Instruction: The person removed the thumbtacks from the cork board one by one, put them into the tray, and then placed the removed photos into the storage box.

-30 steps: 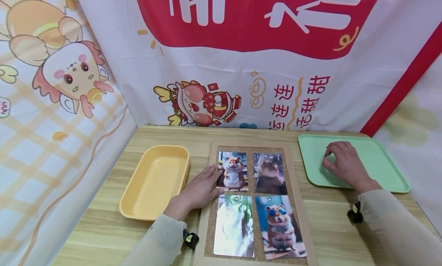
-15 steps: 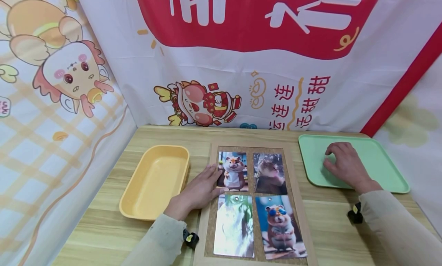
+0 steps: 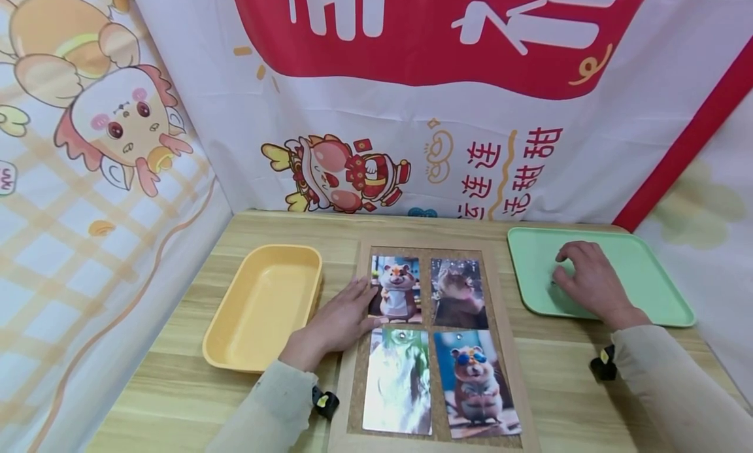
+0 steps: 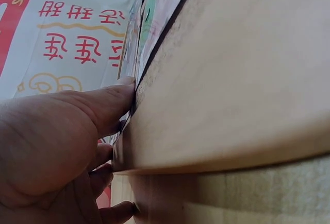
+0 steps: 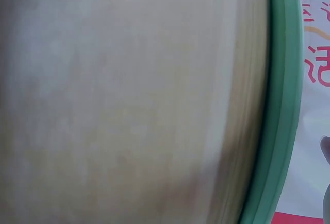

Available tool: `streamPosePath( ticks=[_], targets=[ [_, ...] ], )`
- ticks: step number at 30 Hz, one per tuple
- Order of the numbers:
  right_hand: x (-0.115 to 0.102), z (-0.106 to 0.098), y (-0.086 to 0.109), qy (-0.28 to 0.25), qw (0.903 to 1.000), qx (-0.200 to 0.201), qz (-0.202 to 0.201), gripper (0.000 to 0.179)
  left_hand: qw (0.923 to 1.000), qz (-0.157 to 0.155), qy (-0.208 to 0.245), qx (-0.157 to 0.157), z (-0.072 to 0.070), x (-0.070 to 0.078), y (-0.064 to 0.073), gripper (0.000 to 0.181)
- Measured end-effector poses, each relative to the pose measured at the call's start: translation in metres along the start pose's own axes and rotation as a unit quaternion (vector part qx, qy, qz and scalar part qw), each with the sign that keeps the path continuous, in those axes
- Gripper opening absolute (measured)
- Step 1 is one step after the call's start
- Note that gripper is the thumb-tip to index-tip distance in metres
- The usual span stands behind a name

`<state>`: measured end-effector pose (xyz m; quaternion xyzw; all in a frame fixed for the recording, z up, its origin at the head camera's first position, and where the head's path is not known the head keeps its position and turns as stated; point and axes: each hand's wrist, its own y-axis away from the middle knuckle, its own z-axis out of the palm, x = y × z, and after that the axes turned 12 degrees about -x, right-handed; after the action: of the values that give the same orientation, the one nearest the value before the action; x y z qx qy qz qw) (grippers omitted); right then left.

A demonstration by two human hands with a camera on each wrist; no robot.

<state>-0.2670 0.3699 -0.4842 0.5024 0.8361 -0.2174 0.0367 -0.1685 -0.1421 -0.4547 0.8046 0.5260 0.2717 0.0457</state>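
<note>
Left fingers (image 3: 355, 296), spread, touch board (image 3: 426, 296); head view alone shows right fingers (image 3: 579, 249) curled over tray (image 3: 641, 276), pinch unclear.

Dressed in a long, pale grey-beige left sleeve (image 3: 270, 401) and a matching right sleeve (image 3: 667, 371), plain cloth, lightly creased. Fitted with a small, angular black device (image 3: 325, 404) near the left sleeve's end, bearing a yellow mark; fitted with a second black device (image 3: 604, 365) near the right sleeve's end, similarly marked. Bare at left hand (image 3: 338, 319) and right hand (image 3: 591, 283).
</note>
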Motion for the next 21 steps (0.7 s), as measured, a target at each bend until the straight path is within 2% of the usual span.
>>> streamPosePath(
  ticks=[5,16,21],
  targets=[
    [-0.007,0.0,-0.002,-0.009,0.9998,0.007,0.015,0.006,1.0,-0.008,0.006,0.001,-0.001,0.001,0.0,0.072],
    [-0.027,0.007,-0.007,-0.022,0.9994,0.024,0.011,0.004,0.9997,-0.014,0.017,0.003,-0.002,0.001,-0.002,0.072],
    [-0.038,0.013,-0.007,-0.031,0.9993,0.019,0.012,0.005,0.9994,-0.015,0.03,0.0,-0.003,0.002,-0.002,0.071]
  ],
)
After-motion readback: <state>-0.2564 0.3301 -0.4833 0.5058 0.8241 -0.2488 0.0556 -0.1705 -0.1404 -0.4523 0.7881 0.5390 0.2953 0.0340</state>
